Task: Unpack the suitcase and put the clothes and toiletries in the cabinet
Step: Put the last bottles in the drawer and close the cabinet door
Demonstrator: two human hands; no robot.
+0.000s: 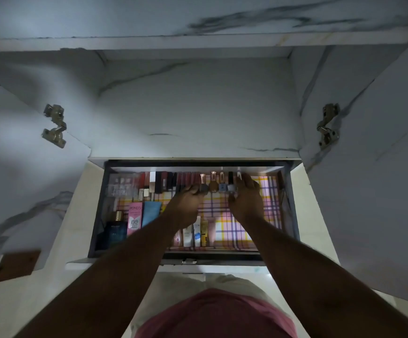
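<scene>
An open cabinet drawer (293,206) lined with a pink, yellow and purple checked sheet holds toiletries. A row of lipsticks (171,181) lies along the back left. Beside it stand several small nail polish bottles (213,185). My left hand (185,206) curls its fingers against the leftmost nail polish bottle (203,185). My right hand (246,198) holds the rightmost bottle (232,186) at the end of that row. A pink Pond's BB tube (134,219), a blue tube (151,213) and a dark blue perfume bottle (115,230) lie at the front left. The suitcase is out of view.
Several small tubes (198,231) lie at the drawer's front middle, partly under my left forearm. Above the drawer is a marble-patterned cabinet compartment (198,106) with both doors swung open and metal hinges (55,125) at left and right (328,126).
</scene>
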